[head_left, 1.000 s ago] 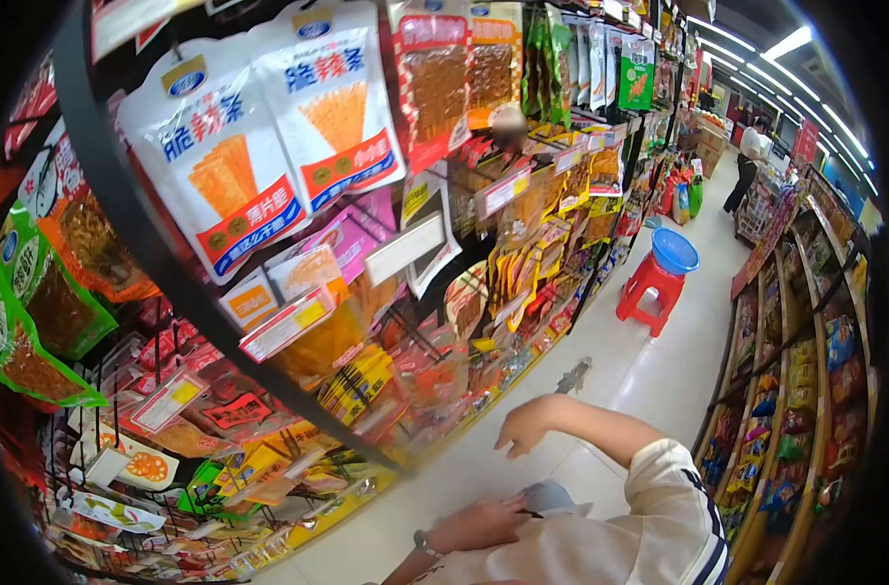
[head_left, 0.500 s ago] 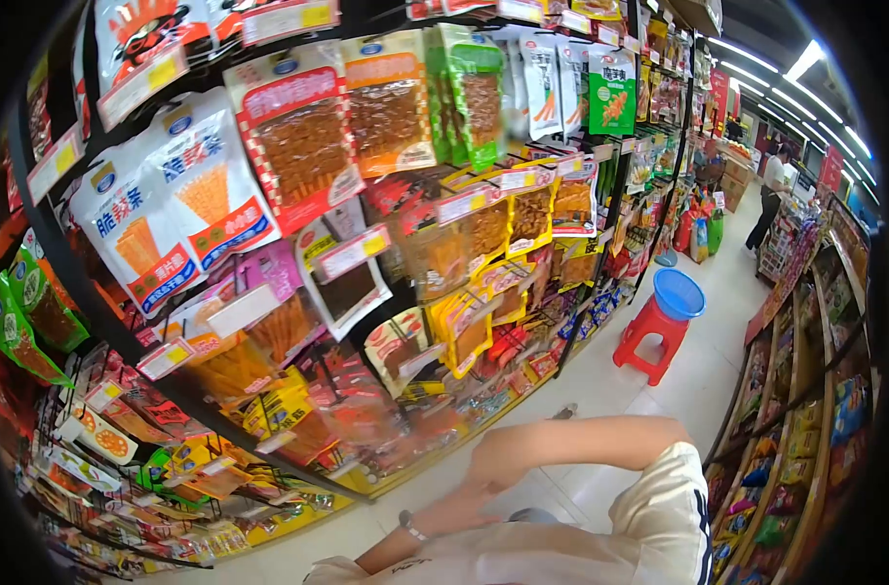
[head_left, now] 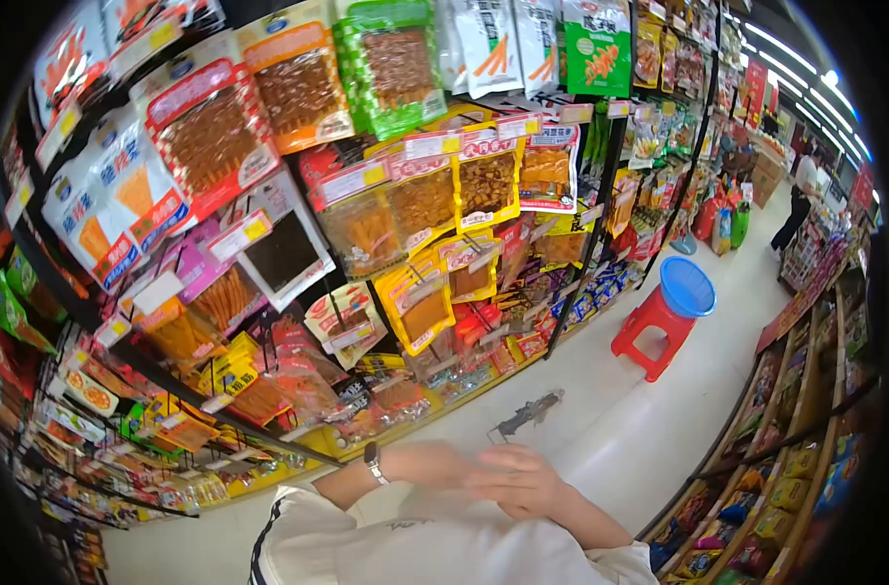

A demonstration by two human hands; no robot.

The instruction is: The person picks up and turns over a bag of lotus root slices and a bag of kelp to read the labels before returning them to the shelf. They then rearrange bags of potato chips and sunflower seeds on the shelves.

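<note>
Low in the view, in front of the pale shirt, my two hands meet. My left hand (head_left: pixel 433 464) comes in from the left with a watch (head_left: pixel 374 462) on its wrist; it is blurred and its fingers are largely hidden. Coming from the right, my right hand (head_left: pixel 522 482) has its fingers stretched out across the fingertips of the left. No object shows between them. Beyond the hands is a rack of hanging snack packets, among them a yellow-edged packet (head_left: pixel 415 300) and a green packet (head_left: pixel 391 66).
A red stool (head_left: pixel 651 333) with a blue basket (head_left: pixel 686 289) on it stands in the aisle. A dark patch (head_left: pixel 528 413) marks the floor. Low shelves (head_left: pixel 791 458) run along the right. Further down the aisle stands a person (head_left: pixel 800 200) near cardboard boxes (head_left: pixel 766 179).
The view has shifted. My right arm, earlier bent across with its hand over the left hand near the watch, has drawn back to the right, and the hands now meet at the fingers.
</note>
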